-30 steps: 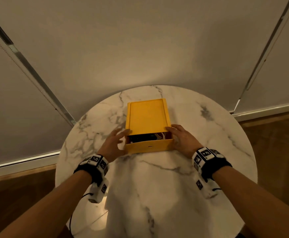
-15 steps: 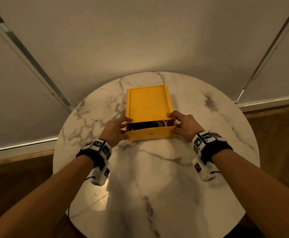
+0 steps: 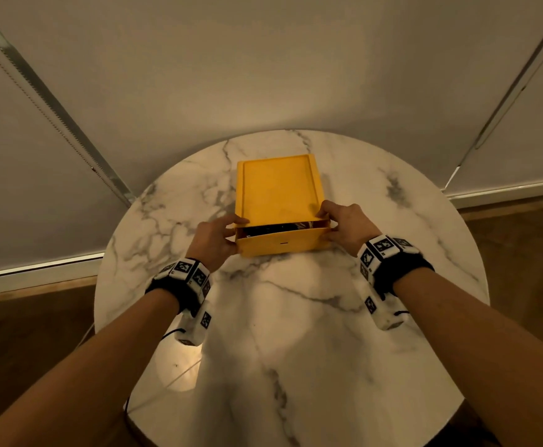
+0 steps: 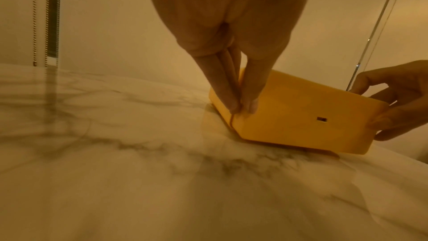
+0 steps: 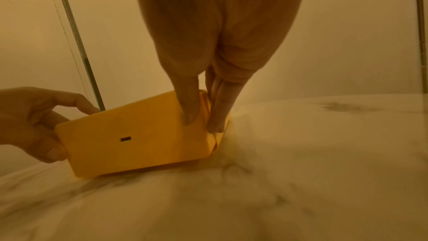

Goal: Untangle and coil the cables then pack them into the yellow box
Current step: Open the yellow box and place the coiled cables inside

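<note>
The yellow box point(image 3: 281, 241) is seen on the round marble table point(image 3: 296, 333), a little beyond the middle, with its sliding lid point(image 3: 278, 185) drawn nearly to the near end so that only a narrow gap is left open. Through that gap the cables point(image 3: 279, 226) are glimpsed inside the box as dark coils with a paler strand at the right, though the slit is too thin and dim for their number to be told.

The box is gripped at its near left corner by the left hand point(image 3: 213, 237): in the left wrist view the thumb and fingers point(image 4: 225, 89) are pinched onto that corner. The near right corner is grasped by the right hand point(image 3: 346, 225), the thumb laid on the front face and the fingers point(image 5: 217, 109) wrapped round the side wall, as the right wrist view shows. A small rectangular slot point(image 5: 125, 139) is seen in the front face between the two hands. Marker-covered wrist bands point(image 3: 187, 272) are worn on both forearms.
</note>
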The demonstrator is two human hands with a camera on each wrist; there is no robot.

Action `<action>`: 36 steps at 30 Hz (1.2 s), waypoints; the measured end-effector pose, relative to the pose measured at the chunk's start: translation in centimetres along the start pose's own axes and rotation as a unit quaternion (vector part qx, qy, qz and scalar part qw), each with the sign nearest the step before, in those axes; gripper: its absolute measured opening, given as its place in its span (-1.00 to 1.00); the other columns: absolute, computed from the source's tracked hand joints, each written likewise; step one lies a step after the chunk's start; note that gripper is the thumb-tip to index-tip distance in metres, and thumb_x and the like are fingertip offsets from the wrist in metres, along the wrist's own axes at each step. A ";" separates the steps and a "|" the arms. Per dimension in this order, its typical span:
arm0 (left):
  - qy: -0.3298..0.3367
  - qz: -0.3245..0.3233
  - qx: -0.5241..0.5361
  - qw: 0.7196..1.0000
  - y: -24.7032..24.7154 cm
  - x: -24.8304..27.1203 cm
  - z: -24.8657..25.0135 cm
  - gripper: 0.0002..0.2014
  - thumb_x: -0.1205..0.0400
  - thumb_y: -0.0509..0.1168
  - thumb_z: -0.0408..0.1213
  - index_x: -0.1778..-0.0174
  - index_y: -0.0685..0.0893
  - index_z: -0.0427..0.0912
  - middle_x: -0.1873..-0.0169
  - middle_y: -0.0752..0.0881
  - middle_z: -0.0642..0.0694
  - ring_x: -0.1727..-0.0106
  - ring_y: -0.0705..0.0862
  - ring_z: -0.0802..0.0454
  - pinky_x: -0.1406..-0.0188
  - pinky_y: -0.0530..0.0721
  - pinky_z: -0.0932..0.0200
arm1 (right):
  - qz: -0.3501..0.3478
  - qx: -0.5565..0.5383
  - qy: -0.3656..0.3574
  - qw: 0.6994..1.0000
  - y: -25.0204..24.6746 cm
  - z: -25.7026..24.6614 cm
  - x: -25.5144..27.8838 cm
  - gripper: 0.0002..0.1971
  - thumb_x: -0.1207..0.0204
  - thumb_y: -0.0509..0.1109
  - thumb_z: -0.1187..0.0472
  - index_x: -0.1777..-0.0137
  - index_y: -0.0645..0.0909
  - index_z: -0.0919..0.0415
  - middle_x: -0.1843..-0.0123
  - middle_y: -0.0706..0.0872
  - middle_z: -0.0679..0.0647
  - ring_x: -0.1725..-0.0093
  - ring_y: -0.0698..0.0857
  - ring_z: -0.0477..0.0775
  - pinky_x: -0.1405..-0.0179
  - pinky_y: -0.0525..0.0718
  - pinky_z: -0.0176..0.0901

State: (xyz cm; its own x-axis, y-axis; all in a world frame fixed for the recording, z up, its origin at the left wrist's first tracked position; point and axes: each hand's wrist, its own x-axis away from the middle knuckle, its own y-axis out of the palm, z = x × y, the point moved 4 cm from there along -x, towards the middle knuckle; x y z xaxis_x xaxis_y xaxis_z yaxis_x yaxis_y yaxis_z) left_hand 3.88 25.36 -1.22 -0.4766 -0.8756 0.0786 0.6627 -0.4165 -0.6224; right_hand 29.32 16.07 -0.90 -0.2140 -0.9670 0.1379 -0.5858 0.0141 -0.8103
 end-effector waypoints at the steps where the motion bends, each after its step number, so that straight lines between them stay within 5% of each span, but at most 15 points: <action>1: 0.000 0.004 -0.002 1.000 0.0 0.0 0.1 -0.54 -0.41 0.48 -0.66 -0.12 0.70 -0.10 0.01 0.78 -0.20 0.13 0.76 0.01 0.32 0.69 0.45 | 0.002 0.003 0.002 1.000 0.0 0.0 0.0 -0.64 -0.44 0.48 0.35 -0.21 0.53 0.15 -0.06 0.62 0.29 0.12 0.69 0.30 0.18 0.64 -0.05; 6: 0.009 0.033 -0.019 0.999 0.1 0.2 0.7 -0.55 -0.40 0.46 -0.67 -0.15 0.72 -0.17 0.08 0.74 -0.07 0.08 0.71 0.13 0.39 0.55 0.61 | 0.010 0.014 0.008 1.000 0.0 -0.1 -0.2 -0.66 -0.46 0.44 0.34 -0.20 0.52 0.09 -0.07 0.58 0.31 0.16 0.67 0.32 0.19 0.65 -0.05; 11: -0.003 0.040 0.030 0.999 0.1 0.5 1.1 -0.59 -0.42 0.44 -0.69 -0.15 0.71 -0.28 0.12 0.73 -0.09 0.35 0.63 0.46 0.44 0.54 0.55 | 0.014 0.001 0.010 1.000 0.0 0.0 -0.1 -0.65 -0.47 0.42 0.39 -0.21 0.51 0.12 -0.05 0.59 0.32 0.19 0.67 0.32 0.18 0.72 0.02; 15: -0.027 0.052 0.040 0.997 0.1 0.3 0.8 -0.57 -0.42 0.44 -0.68 -0.12 0.74 -0.16 0.16 0.76 -0.19 0.49 0.63 0.34 0.51 0.56 0.48 | 0.018 -0.002 0.013 1.000 0.2 -0.2 -0.1 -0.66 -0.49 0.37 0.41 -0.24 0.51 0.16 -0.02 0.57 0.31 0.16 0.66 0.32 0.19 0.71 0.02; 19: -0.034 0.065 0.060 0.996 0.2 0.2 0.7 -0.53 -0.42 0.35 -0.73 -0.07 0.75 -0.10 0.17 0.76 -0.20 0.35 0.69 0.16 0.47 0.64 0.40 | 0.016 0.001 0.020 1.000 0.4 -0.2 -0.2 -0.68 -0.52 0.34 0.41 -0.23 0.50 0.13 0.03 0.55 0.27 0.14 0.67 0.31 0.31 0.60 -0.08; 28: -0.035 0.064 0.064 0.995 0.3 -0.7 -0.4 -0.54 -0.45 0.40 -0.66 -0.03 0.76 0.03 0.27 0.78 -0.19 0.26 0.67 -0.04 0.25 0.75 0.11 | 0.025 -0.031 0.010 0.999 0.1 0.3 -0.7 -0.69 -0.47 0.36 0.46 -0.10 0.56 0.06 0.01 0.63 0.34 0.28 0.72 0.28 0.21 0.79 0.18; 32: -0.013 0.074 -0.039 0.996 -0.2 -1.0 0.2 -0.73 -0.49 0.53 -0.23 -0.10 0.79 0.08 0.17 0.82 -0.16 0.29 0.71 0.06 0.10 0.77 0.06 | 0.011 -0.009 0.007 1.000 -0.3 -0.2 -0.8 -0.79 -0.51 0.45 0.23 -0.11 0.57 0.10 0.06 0.65 0.31 0.22 0.66 0.26 0.23 0.66 -0.01; 34: 0.020 0.084 -0.202 0.975 -0.5 -0.8 1.1 -0.71 -0.52 0.43 0.09 -0.14 0.77 0.17 -0.12 0.78 -0.05 -0.03 0.72 0.03 0.00 0.70 0.06 | 0.024 0.062 0.002 0.998 -0.7 -0.8 -0.5 -0.73 -0.53 0.41 -0.06 -0.07 0.58 0.09 0.10 0.65 0.20 0.18 0.62 0.24 0.25 0.46 -0.10; 36: 0.056 0.075 -0.280 0.955 -0.5 -1.0 2.3 -0.71 -0.57 0.30 0.20 -0.10 0.78 0.20 -0.45 0.55 0.06 -0.39 0.52 -0.02 -0.20 0.59 -0.03 | 0.047 0.132 -0.015 0.990 -1.0 -1.6 -0.4 -0.60 -0.54 0.32 -0.25 -0.06 0.65 0.07 -0.06 0.64 0.16 0.01 0.65 0.25 0.19 0.50 -0.07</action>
State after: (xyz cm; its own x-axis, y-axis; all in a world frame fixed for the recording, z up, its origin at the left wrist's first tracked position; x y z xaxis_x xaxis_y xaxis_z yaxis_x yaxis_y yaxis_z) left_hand 5.38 25.86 0.78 -0.4798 -0.8707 -0.1082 0.3301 -0.0649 -0.9417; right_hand 28.72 16.81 0.80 -0.2316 -0.9720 0.0405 -0.3395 0.0417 -0.9397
